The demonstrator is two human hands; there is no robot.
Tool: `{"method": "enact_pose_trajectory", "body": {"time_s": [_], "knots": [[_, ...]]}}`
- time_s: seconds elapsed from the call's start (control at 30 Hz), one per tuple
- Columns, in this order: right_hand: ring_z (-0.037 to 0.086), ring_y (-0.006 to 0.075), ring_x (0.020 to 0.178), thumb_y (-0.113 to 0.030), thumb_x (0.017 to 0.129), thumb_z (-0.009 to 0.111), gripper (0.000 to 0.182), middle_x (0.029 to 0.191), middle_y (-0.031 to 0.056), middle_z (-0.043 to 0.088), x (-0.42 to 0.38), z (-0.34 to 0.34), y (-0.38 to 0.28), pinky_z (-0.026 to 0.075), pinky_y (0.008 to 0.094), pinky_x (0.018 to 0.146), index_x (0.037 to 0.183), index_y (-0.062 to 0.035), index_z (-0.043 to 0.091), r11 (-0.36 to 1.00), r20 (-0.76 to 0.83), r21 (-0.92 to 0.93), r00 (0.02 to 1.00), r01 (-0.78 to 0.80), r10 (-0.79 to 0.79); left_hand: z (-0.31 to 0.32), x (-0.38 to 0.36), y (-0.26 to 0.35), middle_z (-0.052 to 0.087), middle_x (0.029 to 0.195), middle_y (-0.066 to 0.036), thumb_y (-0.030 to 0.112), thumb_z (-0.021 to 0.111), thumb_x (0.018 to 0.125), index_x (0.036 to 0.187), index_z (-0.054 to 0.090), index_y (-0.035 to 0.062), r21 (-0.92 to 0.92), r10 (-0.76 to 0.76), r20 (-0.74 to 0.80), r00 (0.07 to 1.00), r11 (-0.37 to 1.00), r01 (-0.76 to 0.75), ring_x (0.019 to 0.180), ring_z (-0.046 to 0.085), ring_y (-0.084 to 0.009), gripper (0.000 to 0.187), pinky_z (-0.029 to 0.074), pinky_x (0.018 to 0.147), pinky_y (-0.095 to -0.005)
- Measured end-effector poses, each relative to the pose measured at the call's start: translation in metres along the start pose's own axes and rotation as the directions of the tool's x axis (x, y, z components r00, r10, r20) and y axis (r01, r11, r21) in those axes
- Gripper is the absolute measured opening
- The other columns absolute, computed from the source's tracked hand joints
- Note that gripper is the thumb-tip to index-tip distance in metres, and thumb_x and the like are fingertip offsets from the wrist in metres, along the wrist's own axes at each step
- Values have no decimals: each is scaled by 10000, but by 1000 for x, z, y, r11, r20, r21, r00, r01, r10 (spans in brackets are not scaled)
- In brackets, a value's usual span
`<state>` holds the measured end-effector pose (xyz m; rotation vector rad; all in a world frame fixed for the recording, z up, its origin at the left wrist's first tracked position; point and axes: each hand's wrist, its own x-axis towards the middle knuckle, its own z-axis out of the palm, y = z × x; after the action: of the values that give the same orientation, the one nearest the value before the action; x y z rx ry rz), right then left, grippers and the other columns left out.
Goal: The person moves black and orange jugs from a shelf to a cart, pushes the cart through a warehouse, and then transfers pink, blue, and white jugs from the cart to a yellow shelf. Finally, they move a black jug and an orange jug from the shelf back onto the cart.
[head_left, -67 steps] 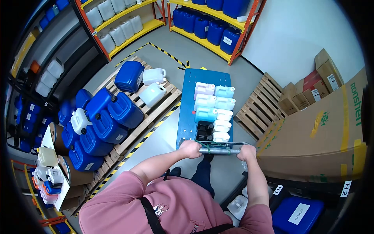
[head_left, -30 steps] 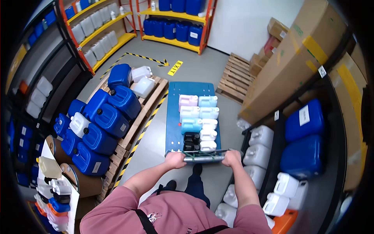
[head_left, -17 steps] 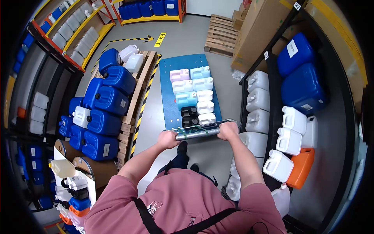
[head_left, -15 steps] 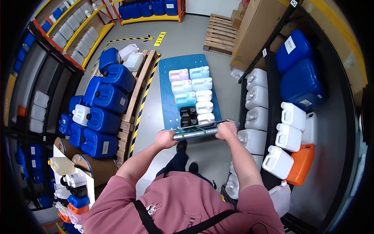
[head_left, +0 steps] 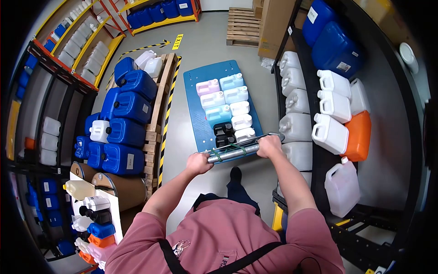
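Note:
My left hand [head_left: 199, 163] and my right hand [head_left: 269, 145] both grip the metal handle bar [head_left: 232, 152] of a blue platform cart [head_left: 196, 98]. The cart stands in front of me on the grey floor. On its deck sit several small jerrycans in two rows: pink [head_left: 207, 86], pale blue [head_left: 231, 81], turquoise [head_left: 217, 114], white [head_left: 241, 121] and black [head_left: 223, 130]. Green cord is wound around the middle of the handle.
Large blue jerrycans [head_left: 127, 107] are stacked on a wooden pallet [head_left: 162, 98] to the left, edged by yellow-black floor tape. A dark rack [head_left: 319, 155] on the right holds white, blue and orange jerrycans. Cardboard drums [head_left: 123, 189] stand at lower left. Shelving lines the far wall.
The cart and I have moved back along the aisle and the view has turned right. More of the right-hand rack has come into view. Both hands stay on the handle.

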<state>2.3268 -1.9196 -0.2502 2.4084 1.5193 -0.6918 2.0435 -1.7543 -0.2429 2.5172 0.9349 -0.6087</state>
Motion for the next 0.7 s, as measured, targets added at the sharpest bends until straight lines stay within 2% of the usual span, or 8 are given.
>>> {"method": "enact_pose_trajectory", "body": {"time_s": [0.37,0.5,0.57,0.7], "knots": [[742,281,964,-192,723,642,262,976,118,773,-165,85,-56,566,392,855,921,-140,806,996,39,-16,996,-86,86,91,-152,8,740,944,-158,367,648,779,900,743,119,-41,83,-10,996,996,-84,908,708,-351,292,564,832,-473],[740,286,966,-205,730,642,272,991,124,770,-225,118,-75,568,392,855,936,-139,807,997,53,14,996,-70,69,118,-205,11,739,957,-154,363,643,784,896,738,105,27,115,15,993,993,-116,944,702,-343,297,563,838,-458],[733,292,961,-252,705,653,276,968,115,766,-249,141,-84,566,408,874,930,-179,794,996,34,35,996,-83,82,135,-232,10,739,949,-155,363,644,783,896,738,108,34,118,39,992,992,-119,941,701,-344,294,564,834,-458],[740,293,961,-218,747,619,283,991,144,768,-303,161,-104,568,398,846,919,-87,801,997,38,43,998,-58,56,165,-282,10,739,944,-151,359,647,776,898,737,119,39,83,29,996,996,-84,926,700,-350,284,561,845,-462]]}}
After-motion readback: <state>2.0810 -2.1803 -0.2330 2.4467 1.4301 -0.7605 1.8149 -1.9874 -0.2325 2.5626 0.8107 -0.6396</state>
